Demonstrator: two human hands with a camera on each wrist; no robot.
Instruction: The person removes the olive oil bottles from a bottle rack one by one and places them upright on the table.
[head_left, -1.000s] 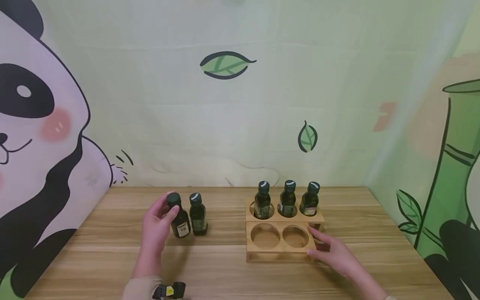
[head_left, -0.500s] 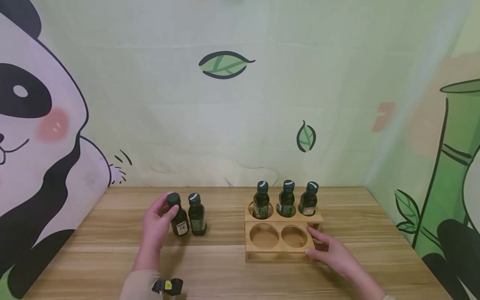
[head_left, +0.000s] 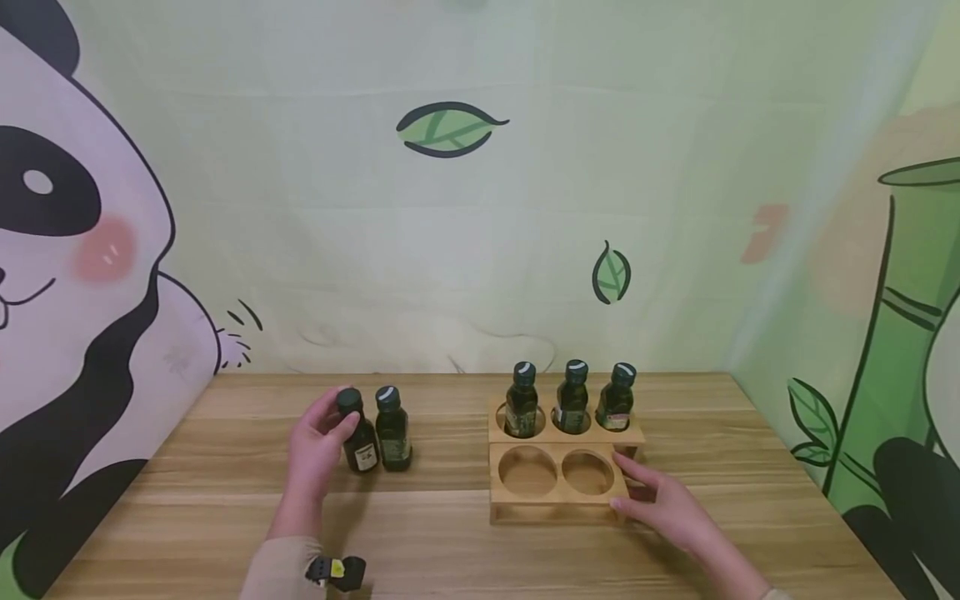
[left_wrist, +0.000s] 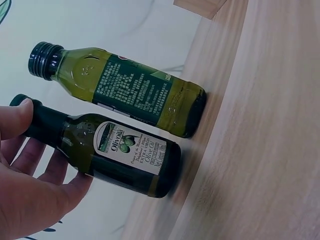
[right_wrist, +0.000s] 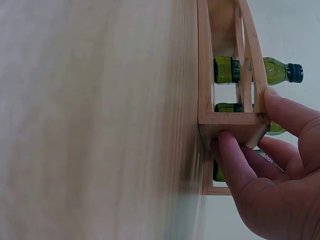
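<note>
With thumb and fingers around the neck and cap, my left hand [head_left: 317, 442] holds a dark glass olive oil bottle [head_left: 362, 446]. Its pale label [left_wrist: 131, 148] faces the left wrist camera. Close beside it stands a second olive oil bottle [head_left: 395, 433], green-labelled and black-capped. My right hand [head_left: 663, 504] grips the right end of a two-tier wooden bottle rack [head_left: 517, 512], thumb and fingers on its front corner. In the rack's back row sit three bottles, the left [head_left: 522, 404], middle [head_left: 573, 400] and right [head_left: 618, 400]. Two round holes in its lower front tier hold nothing.
Everything rests on a wood-grain table [head_left: 435, 550]. Behind it hangs a pale green cloth backdrop [head_left: 315, 167] printed with a panda, leaves and bamboo. A small black device [head_left: 337, 572] is worn at the left sleeve [head_left: 281, 571].
The head view has shifted slightly, so the scene sits a little further left. Both hands keep their holds on the bottle and the rack, with hardly any movement.
</note>
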